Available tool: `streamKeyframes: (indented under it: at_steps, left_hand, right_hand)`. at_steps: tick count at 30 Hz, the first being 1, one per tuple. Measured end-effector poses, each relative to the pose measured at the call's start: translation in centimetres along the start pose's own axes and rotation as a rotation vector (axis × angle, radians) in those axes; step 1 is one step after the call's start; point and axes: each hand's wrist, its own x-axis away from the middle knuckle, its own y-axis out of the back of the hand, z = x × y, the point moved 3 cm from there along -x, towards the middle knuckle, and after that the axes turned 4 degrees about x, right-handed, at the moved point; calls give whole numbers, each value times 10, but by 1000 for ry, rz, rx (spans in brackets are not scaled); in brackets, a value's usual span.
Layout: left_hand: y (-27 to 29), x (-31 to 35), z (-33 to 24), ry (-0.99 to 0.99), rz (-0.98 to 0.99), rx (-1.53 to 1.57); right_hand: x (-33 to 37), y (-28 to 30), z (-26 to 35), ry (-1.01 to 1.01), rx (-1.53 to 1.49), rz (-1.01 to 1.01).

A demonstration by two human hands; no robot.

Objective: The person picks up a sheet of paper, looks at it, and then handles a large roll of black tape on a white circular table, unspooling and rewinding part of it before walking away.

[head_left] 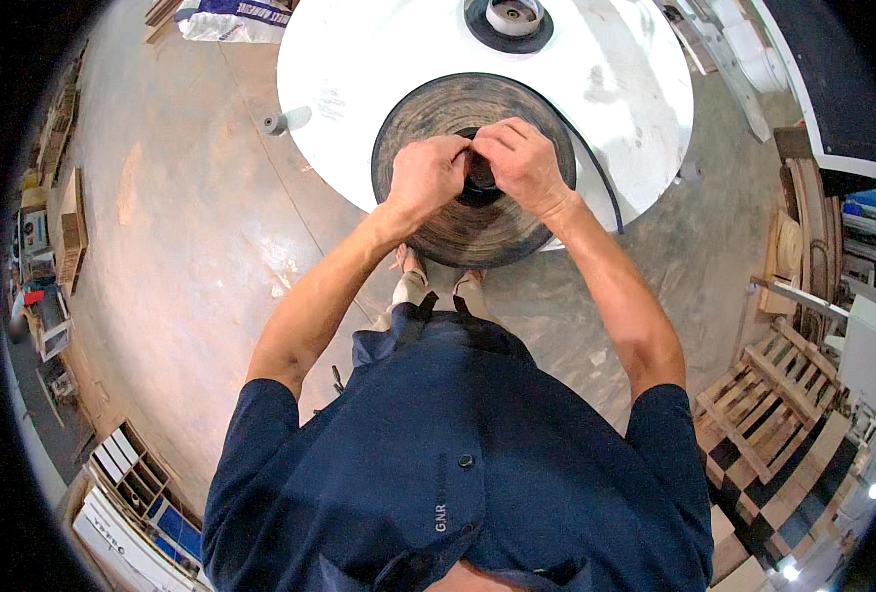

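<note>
A wide, flat coil of dark brown banding strip (458,102) lies near the front edge of a round white tabletop (344,74). At its middle is a dark core (480,187). My left hand (426,176) is closed over the core's left side, fingertips pinched. Beside it my right hand (522,163) also has its fingers closed in a pinch at the core's upper rim, the fingertips of both hands almost meeting. What the fingers hold is hidden. A loose end of dark strip (608,183) curves off the right side of the coil, past the table edge.
A smaller dark roll with a pale core (507,41) sits farther back on the table. A grey cylindrical piece (275,123) is at the table's left. A white and purple bag (231,25) lies far left. Wooden pallets (778,395) stand at right, shelving (127,474) at lower left.
</note>
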Motion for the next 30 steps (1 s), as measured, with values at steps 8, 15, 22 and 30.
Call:
streamKeyframes:
  at_steps: [8, 15, 22, 30]
  left_hand:
    - [6, 4, -5, 239, -63, 5]
    - [3, 20, -10, -110, 124, -33]
    - [17, 6, -3, -288, 358, -50]
    - [12, -3, 10, -482, 497, -81]
  right_hand:
    - [24, 6, -2, -683, -186, 247]
    - [-4, 7, -20, -143, -58, 225]
    - [-22, 5, -20, 265, 47, 351]
    - [-10, 0, -20, 78, -133, 195]
